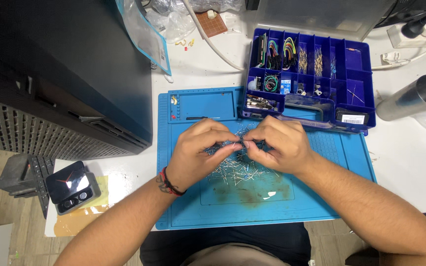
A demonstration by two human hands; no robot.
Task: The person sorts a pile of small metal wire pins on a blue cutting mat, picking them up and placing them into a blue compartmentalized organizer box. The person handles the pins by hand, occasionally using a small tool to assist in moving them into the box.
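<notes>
head | left hand (pixel 195 150) fingers pinched narrow on thin wire-leaded parts | right hand (pixel 277 145) pinched likewise, fingertips almost meeting the left's | pinched piece too small to tell its axis | pile of wire-leaded components (pixel 240 170) lies beneath hands on blue work mat (pixel 321 197), leads splayed every way | blue parts organiser (pixel 351 83) beyond the hands
</notes>
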